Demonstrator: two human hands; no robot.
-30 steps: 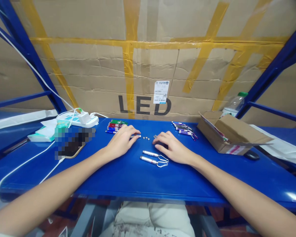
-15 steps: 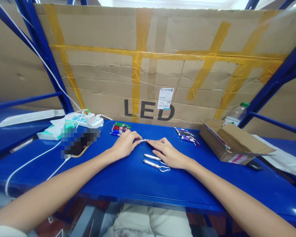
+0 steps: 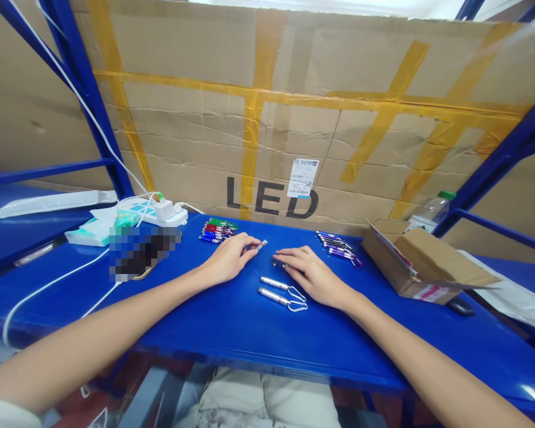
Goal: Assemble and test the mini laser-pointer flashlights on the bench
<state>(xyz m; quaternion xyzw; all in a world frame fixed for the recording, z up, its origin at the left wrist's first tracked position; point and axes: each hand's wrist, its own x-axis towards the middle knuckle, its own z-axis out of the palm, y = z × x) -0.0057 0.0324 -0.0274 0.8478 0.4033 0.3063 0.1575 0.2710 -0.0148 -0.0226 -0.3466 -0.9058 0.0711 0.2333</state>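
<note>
My left hand (image 3: 229, 258) is closed in a pinch on a small silver keychain torch (image 3: 261, 244), of which only one end shows past the fingertips. To its right, my right hand (image 3: 314, 273) lies palm down with fingers stretched out over the blue table. Small dark pieces (image 3: 277, 263) are at its fingertips, too small to name. Just below that hand lie two silver keychain torches, an upper one (image 3: 274, 283) and a lower one (image 3: 274, 296), each with a carabiner clip pointing right.
Green, red and blue keychain torches (image 3: 216, 229) lie behind my left hand. Black and purple ones (image 3: 336, 245) lie behind my right. A phone (image 3: 145, 258) and power strip (image 3: 176, 215) are left; an open cardboard box (image 3: 401, 267) and a bottle (image 3: 434, 208) stand right.
My hands have moved apart. The silver torch's end has left my right fingertips and stays in my left hand. Small dark pieces now show under my right fingers.
</note>
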